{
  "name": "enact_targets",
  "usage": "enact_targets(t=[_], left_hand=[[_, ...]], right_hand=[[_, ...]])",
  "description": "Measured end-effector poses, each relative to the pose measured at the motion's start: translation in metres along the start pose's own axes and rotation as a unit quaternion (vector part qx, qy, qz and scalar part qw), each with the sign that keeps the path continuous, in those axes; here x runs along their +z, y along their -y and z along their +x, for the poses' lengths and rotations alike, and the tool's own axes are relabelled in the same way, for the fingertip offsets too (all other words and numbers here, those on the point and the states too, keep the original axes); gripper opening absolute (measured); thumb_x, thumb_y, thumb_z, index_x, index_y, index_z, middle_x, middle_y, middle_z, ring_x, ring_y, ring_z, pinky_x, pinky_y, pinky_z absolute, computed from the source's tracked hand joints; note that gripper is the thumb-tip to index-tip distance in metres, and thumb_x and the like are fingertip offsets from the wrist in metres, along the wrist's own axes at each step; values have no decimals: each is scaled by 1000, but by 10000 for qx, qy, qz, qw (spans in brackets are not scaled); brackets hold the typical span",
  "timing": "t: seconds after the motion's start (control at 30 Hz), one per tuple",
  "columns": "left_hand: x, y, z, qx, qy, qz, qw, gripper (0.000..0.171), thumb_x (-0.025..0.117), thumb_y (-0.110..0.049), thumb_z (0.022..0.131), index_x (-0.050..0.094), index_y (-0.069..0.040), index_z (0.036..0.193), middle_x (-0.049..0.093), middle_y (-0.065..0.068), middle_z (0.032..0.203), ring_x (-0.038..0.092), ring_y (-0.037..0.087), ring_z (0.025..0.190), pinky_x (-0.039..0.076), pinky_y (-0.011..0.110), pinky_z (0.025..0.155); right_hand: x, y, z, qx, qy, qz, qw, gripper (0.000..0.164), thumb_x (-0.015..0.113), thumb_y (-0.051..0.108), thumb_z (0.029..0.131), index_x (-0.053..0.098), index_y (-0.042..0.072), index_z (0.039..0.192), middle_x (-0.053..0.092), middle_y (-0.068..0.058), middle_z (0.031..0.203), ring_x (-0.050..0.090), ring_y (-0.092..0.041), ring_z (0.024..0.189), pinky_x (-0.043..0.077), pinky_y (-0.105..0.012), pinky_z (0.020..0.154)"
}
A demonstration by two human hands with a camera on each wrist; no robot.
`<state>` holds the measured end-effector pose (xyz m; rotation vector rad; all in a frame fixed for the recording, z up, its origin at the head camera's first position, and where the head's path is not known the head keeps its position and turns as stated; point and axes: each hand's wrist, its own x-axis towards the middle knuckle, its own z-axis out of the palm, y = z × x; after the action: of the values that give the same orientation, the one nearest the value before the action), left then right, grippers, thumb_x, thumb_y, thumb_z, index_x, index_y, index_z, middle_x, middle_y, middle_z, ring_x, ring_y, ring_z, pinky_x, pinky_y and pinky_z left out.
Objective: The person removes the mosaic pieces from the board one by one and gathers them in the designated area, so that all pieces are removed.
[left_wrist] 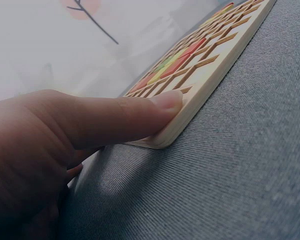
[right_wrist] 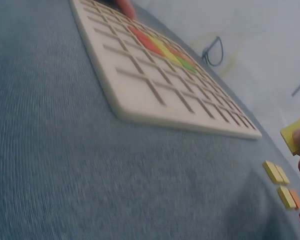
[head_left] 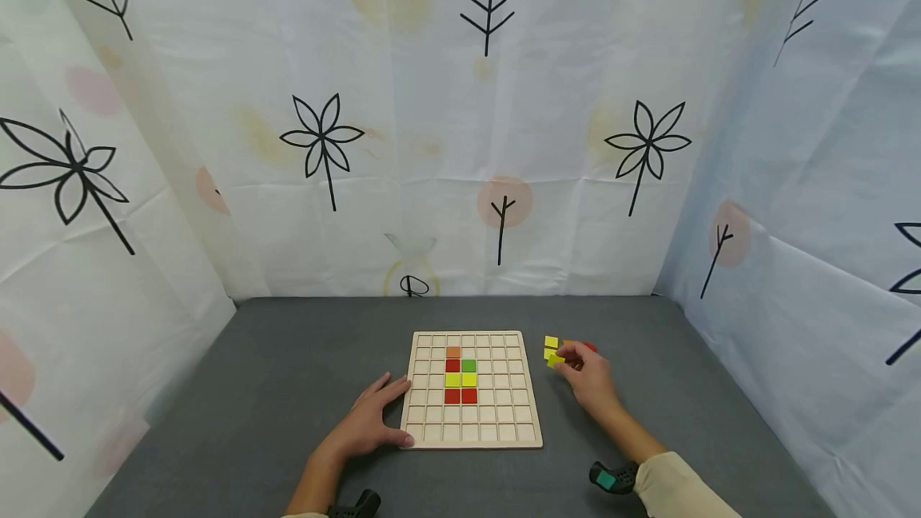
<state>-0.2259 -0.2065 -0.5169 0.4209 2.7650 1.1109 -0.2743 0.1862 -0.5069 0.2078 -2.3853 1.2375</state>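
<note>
A pale wooden grid board (head_left: 500, 432) lies on the grey table. In its cells are one orange tile (head_left: 453, 352), a green tile (head_left: 469, 366), several red tiles and two yellow ones. My left hand (head_left: 363, 422) is spread along the board's left edge; its thumb (left_wrist: 165, 102) presses the near left corner. To the right of the board, my right hand (head_left: 592, 382) pinches a yellow tile (right_wrist: 291, 136) between thumb and fingertips. In the right wrist view that tile is raised above the table, near a group of loose tiles.
Loose yellow tiles (head_left: 551, 341), an orange tile (right_wrist: 295, 198) and a red tile (head_left: 591, 346) lie right of the board, partly behind my right hand. White patterned cloth (head_left: 403, 142) hangs around the table's back and sides.
</note>
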Motion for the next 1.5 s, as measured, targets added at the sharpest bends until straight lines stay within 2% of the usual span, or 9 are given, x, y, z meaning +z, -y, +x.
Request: enact_targets(t=[0.23,0.5,0.83,1.27,1.5], left_hand=[[0,3,0,-77,-35,22,10000,95,88,-40,65,47,-16,147,34,16,153,20,43,142,24,67,101],[1,3,0,1,0,73,10000,95,88,-41,66,46,-14,147,36,14,153,20,43,142,23,67,101],[0,0,-1,-50,-25,54,10000,95,88,-41,66,46,-15,147,34,15,154,19,43,142,24,68,101],[0,-1,-1,-15,26,52,10000,94,87,-41,67,46,-14,147,35,14,153,19,43,142,23,68,101],[0,0,-1,26,16,35,10000,94,87,-41,67,46,-13,147,37,12,153,19,43,142,22,68,101]], right_hand=[[-11,-19,-1,271,34,-324,9991,15,76,-2,81,67,2,94,66,-8,86,58,-21,76,48,-29,66],[-24,-36,0,568,64,-533,9969,14,74,0,84,67,1,95,67,-11,89,60,-26,81,49,-36,72],[-37,-43,7,942,349,-847,9913,13,71,2,86,67,0,99,66,-13,92,60,-29,85,47,-46,77],[-42,-50,19,760,768,-1304,9856,14,71,3,85,70,-2,97,66,-15,92,59,-31,85,45,-49,79],[-40,-51,23,701,780,-1377,9849,12,72,3,84,70,-1,96,65,-13,92,58,-30,83,45,-47,77]])
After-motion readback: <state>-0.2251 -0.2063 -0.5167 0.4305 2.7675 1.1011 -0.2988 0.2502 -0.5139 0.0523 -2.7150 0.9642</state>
